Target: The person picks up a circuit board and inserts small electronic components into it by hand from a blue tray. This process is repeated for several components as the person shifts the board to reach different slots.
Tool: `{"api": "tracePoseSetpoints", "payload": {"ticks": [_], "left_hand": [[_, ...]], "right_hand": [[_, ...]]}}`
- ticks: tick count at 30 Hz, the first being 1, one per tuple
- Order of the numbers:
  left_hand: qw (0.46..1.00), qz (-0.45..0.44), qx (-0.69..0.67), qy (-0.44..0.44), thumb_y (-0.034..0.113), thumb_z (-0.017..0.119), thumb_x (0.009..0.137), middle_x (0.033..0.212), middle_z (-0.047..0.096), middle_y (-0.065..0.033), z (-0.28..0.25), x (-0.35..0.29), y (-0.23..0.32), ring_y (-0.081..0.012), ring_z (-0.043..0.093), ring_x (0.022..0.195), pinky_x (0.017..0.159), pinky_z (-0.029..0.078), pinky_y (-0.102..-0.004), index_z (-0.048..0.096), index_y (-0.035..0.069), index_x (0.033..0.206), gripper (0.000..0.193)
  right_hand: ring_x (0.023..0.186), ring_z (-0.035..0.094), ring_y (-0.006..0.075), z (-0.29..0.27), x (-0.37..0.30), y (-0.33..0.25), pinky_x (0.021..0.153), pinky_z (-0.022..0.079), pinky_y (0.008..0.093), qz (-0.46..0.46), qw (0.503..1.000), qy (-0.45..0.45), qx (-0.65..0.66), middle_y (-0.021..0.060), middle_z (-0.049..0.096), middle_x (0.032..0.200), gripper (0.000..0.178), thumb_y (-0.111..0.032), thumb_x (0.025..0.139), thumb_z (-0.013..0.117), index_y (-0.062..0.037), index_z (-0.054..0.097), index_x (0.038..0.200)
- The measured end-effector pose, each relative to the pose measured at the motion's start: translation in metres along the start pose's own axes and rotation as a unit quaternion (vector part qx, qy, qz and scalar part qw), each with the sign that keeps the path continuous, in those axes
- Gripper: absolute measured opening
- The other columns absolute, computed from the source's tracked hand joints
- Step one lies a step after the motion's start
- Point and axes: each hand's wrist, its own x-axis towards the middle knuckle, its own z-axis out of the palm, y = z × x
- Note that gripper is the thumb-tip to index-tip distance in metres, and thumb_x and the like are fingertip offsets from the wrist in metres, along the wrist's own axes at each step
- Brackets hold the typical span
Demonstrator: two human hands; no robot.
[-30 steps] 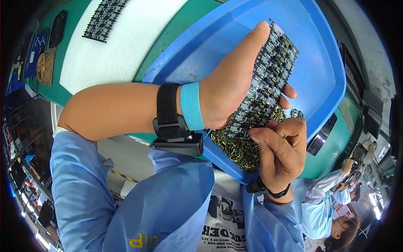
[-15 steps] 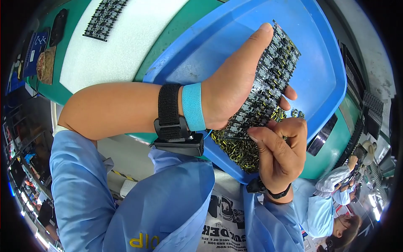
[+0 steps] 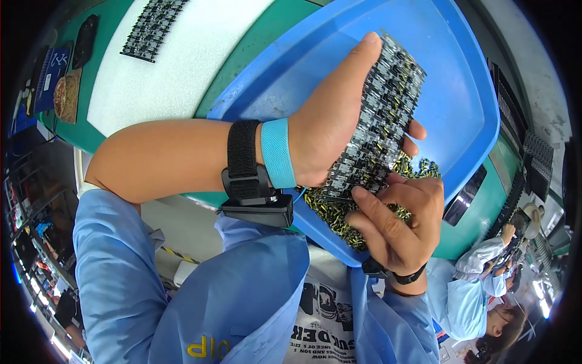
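My left hand (image 3: pixel 336 121) grips a panel of small black circuit boards (image 3: pixel 383 115) and holds it upright over a blue plastic tray (image 3: pixel 467 91). A black strap with a device and a light blue band sit on that wrist. My right hand (image 3: pixel 397 221) pinches the panel's lower corner with thumb and fingertips. A heap of small black and yellow parts (image 3: pixel 339 212) lies in the tray's near corner, under both hands.
A second panel of black boards (image 3: pixel 151 27) lies on a white foam mat (image 3: pixel 182 60) on the green bench. Dark items rest at the far left edge. Another person in a light blue coat (image 3: pixel 479 285) works at lower right.
My right hand's fingers have shifted slightly along the panel's lower corner. The left hand and the panel stay almost where they were.
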Motion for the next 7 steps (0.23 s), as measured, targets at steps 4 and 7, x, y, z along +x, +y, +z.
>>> {"api": "tracePoseSetpoints", "payload": {"ticks": [4, 7], "left_hand": [[1.0, 0.009, -0.005, -0.013, 0.075, 0.037, 0.105, 0.1, 0.075, -0.0149, -0.001, 0.002, 0.0, -0.0281, 0.074, 0.085, 0.074, 0.062, -0.0426, 0.064, 0.014, 0.122, 0.07], [0.999, -0.013, -0.034, -0.033, 0.076, 0.039, 0.104, 0.101, 0.075, -0.0166, -0.001, 0.003, 0.004, -0.0318, 0.074, 0.088, 0.077, 0.062, -0.0452, 0.063, 0.015, 0.128, 0.07]], "right_hand": [[0.09, 0.062, 0.0257, 0.001, -0.008, 0.011, 0.072, 0.05, 0.0401, -0.067, 0.995, 0.019, -0.068, 0.0056, 0.066, 0.096, 0.032, -0.016, 0.076, 0.09, -0.013, 0.085, 0.108], [0.092, 0.063, 0.0254, 0.002, -0.013, 0.017, 0.077, 0.049, 0.0417, -0.092, 0.992, 0.027, -0.08, 0.002, 0.066, 0.1, 0.041, -0.019, 0.072, 0.09, -0.0142, 0.085, 0.112]]}}
